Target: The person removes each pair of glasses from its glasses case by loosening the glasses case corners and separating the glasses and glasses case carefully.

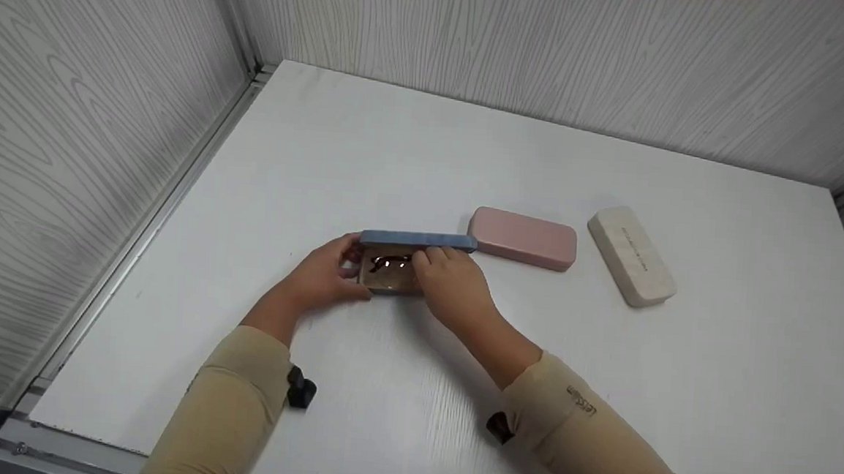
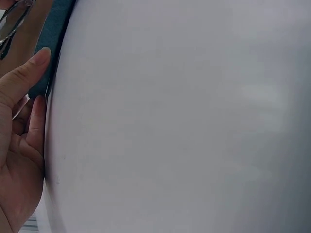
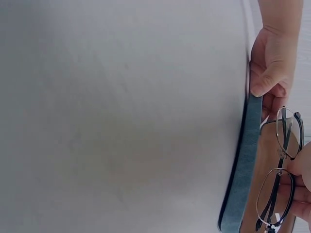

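In the head view, the blue case [image 1: 418,241] is seen opened near the middle of the white table [image 1: 369,146], its long axis laid left to right and its mouth turned toward the person. The glasses [image 1: 389,263] are seen at that mouth, lying lengthwise with the case. The left end of the case is gripped by the left hand [image 1: 323,278], thumb at the near edge; the right hand [image 1: 454,284] is bent over the right part. Both forearms are angled inward, covered by beige sleeves [image 1: 225,401]. A pink case [image 1: 523,238] and a slanted cream case [image 1: 632,257] are seen to the right, and the table is bounded by wood-grain walls [image 1: 478,42].

In the left wrist view, the thumb is pressed along the case's edge, with bare tabletop beside it.

In the right wrist view, the folded glasses are pinched by the right hand, partly cut off by the frame, over the brown lining.
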`<state>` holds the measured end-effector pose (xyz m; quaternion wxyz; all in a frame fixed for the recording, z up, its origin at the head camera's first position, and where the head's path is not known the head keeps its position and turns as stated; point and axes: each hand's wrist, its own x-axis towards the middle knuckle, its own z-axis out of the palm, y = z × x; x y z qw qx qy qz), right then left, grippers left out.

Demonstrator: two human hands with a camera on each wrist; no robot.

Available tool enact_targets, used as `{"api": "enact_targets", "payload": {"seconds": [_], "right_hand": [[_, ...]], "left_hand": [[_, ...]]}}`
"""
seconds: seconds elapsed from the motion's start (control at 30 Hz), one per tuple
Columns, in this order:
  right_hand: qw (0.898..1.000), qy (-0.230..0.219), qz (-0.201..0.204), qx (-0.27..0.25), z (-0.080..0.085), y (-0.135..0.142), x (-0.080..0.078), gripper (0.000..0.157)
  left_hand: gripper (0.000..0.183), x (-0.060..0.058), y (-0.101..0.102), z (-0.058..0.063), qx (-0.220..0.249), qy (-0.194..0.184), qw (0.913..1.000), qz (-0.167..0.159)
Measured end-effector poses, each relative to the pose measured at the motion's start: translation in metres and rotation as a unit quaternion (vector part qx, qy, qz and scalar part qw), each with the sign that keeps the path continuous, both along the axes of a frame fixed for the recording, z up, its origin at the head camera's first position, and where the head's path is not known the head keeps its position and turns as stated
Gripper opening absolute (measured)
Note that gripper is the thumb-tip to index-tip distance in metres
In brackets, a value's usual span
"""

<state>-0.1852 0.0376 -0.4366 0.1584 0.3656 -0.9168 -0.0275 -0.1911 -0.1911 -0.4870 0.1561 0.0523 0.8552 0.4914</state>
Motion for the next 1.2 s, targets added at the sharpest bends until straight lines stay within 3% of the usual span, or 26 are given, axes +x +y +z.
{"api": "enact_targets", "payload": {"seconds": [0.33,0.6,0.77,1.2], "right_hand": [[1.000,-0.029,0.003,0.006,0.006,0.018,0.009,0.006],[0.999,-0.029,0.036,0.008,-0.001,0.034,0.020,0.005],[0.998,-0.037,0.035,0.024,-0.005,0.039,0.025,0.004],[0.996,-0.060,0.049,0.045,-0.023,0.035,0.032,0.005]], "left_hand": [[0.093,0.002,0.003,0.002,-0.007,-0.007,0.9999,0.006],[0.097,0.001,0.004,0.002,-0.008,-0.023,0.9996,0.015],[0.096,0.000,0.004,0.002,-0.015,-0.019,0.9996,0.012],[0.095,0.000,0.003,0.000,-0.019,-0.016,0.9996,0.010]]}}
